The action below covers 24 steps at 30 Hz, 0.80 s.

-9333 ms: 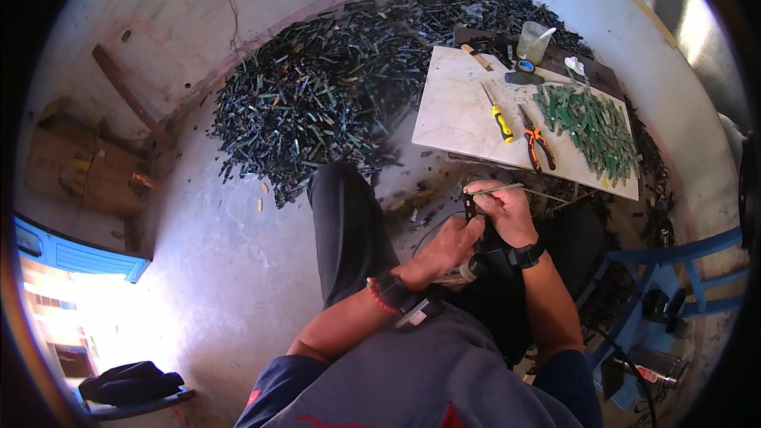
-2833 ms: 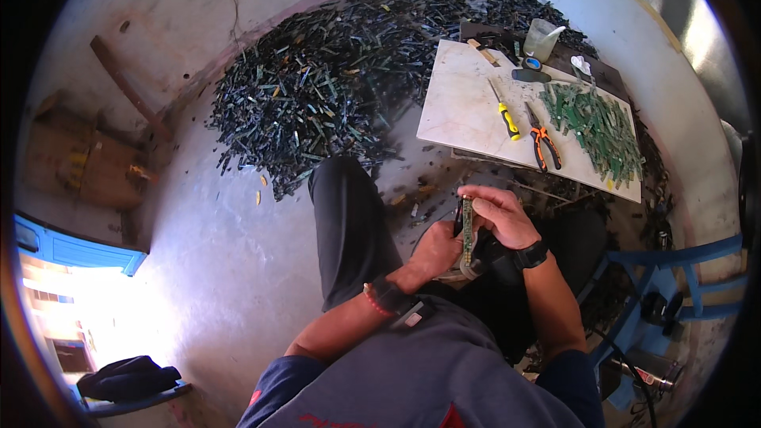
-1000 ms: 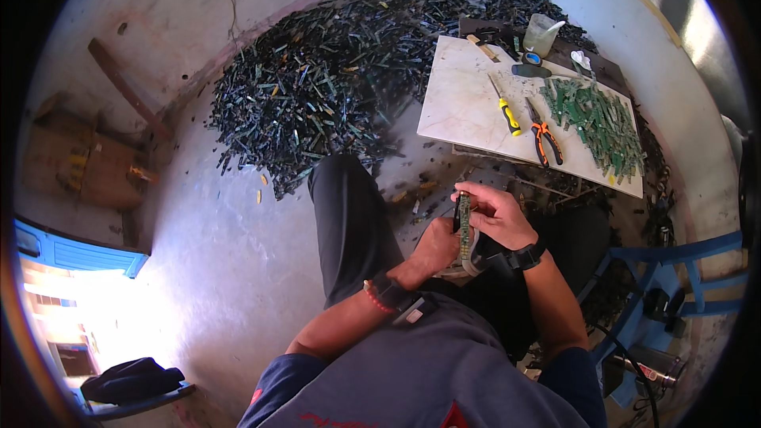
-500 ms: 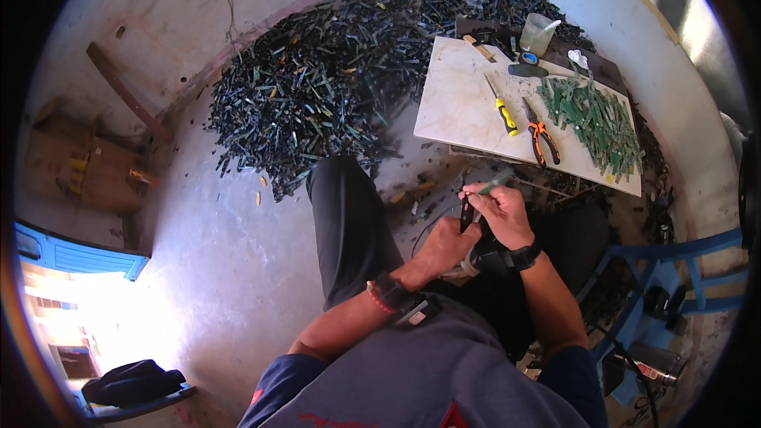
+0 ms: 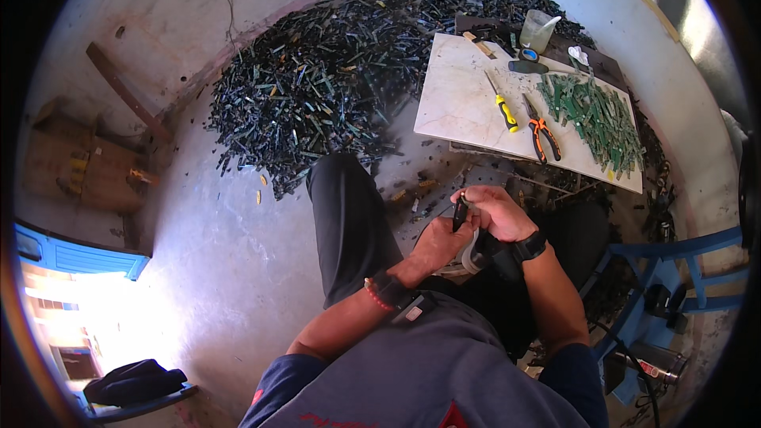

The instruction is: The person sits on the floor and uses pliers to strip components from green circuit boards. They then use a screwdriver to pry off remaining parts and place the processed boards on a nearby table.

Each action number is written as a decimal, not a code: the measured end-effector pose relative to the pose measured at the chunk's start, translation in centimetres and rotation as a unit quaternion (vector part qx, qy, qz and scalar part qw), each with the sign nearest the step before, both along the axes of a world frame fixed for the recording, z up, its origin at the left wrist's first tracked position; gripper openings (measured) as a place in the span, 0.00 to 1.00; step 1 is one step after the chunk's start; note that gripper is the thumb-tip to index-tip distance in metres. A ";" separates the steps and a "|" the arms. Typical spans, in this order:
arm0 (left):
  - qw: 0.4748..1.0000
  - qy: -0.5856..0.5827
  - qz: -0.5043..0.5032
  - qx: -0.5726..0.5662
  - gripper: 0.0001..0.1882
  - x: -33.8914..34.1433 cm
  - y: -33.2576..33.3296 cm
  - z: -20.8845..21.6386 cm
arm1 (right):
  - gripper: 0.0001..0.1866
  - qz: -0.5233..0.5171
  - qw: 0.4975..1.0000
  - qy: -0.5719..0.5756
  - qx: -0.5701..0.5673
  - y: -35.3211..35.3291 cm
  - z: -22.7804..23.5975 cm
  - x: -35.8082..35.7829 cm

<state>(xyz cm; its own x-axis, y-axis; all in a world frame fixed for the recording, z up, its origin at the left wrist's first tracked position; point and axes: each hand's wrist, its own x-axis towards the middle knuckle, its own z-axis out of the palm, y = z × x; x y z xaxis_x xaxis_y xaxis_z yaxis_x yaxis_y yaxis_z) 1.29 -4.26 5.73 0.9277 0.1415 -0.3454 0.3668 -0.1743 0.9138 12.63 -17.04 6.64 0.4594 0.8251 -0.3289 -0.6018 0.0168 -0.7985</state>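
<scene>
Above my lap, my left hand [image 5: 440, 243] is closed around a small black strip-like piece [image 5: 460, 212]; its exact kind is hard to make out. The fingertips of my right hand [image 5: 501, 214] meet the top end of that piece, curled in a pinch. My two hands touch, and the right fingers cover part of what lies between them. Beyond them is a pale board [image 5: 456, 103] bearing a yellow-and-black screwdriver [image 5: 505, 113], orange-and-black pliers [image 5: 544, 139] and a heap of green strips [image 5: 590, 123].
A wide pile of dark strips [image 5: 317, 87] covers the floor by the wall. A plastic cup [image 5: 537, 30] and a roll of tape [image 5: 529, 56] are at the board's far side. Cardboard boxes [image 5: 87, 166] stand left, a blue chair [image 5: 682, 269] right, and a dark cloth [image 5: 133, 382] lies lower left.
The green strip that stuck out of my right hand is no longer visible. My right hand has shifted slightly left and down, its fingers now at the black piece's top.
</scene>
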 end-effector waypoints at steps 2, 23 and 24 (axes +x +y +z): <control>1.000 -0.009 -0.010 0.020 0.19 -0.2 0.0 -1.2 | 0.13 0.009 0.999 -0.024 -0.021 0.1 0.1 -0.1; 0.997 0.057 0.022 -0.044 0.18 0.3 0.0 1.9 | 0.11 -0.137 0.896 -0.410 -0.101 1.1 0.3 -1.7; 0.997 0.056 0.017 -0.049 0.18 0.5 -0.1 2.4 | 0.12 -0.158 0.911 -0.371 -0.084 1.3 0.4 -2.0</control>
<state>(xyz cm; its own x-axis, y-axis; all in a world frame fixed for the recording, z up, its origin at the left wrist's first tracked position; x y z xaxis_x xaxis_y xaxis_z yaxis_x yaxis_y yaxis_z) 1.78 -4.32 8.08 0.8776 0.1321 -0.4608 0.4721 -0.0713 0.8787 10.68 -15.70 7.02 0.8126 0.5797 0.0598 0.1183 -0.0637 -0.9909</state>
